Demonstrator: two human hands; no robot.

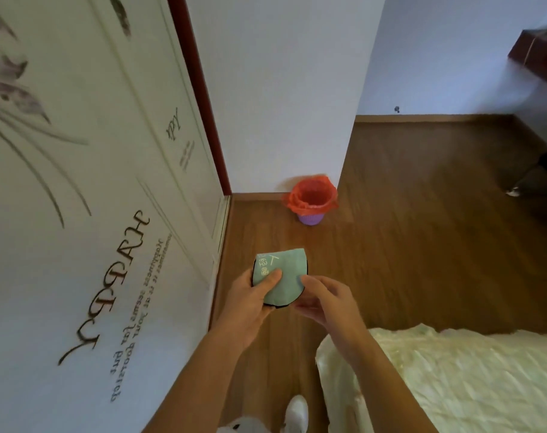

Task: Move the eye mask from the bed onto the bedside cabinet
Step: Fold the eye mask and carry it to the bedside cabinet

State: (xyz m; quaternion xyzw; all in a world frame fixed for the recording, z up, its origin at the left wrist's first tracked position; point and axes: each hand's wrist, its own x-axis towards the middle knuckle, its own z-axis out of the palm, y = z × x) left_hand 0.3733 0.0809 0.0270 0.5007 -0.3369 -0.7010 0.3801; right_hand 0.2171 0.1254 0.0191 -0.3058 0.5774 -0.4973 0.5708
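A tall white wardrobe (88, 214) printed with grey flowers and dark lettering fills the left side, its front running away from the camera to a dark red door frame (200, 98) and a white wall. Between the wardrobe and the bed lies a lane of bare wooden floor (422, 229), narrow near the camera and widening to open room on the right. A small lilac waste bin (311, 203) lined with a red bag stands against the wall corner at the far end of that lane. The person's left hand (250, 303) grips the left side of the eye mask (281, 275), thumb pressed flat on its green face and the other fingers curled beneath. The mask, green with pale characters and a black edge, is held folded in the air over the floor, clear of the bed. The right hand (325, 300) meets its right edge, fingers loosely bent, fingertips touching the rim. The bed (453, 379), covered in a cream quilted spread, occupies the lower right corner.
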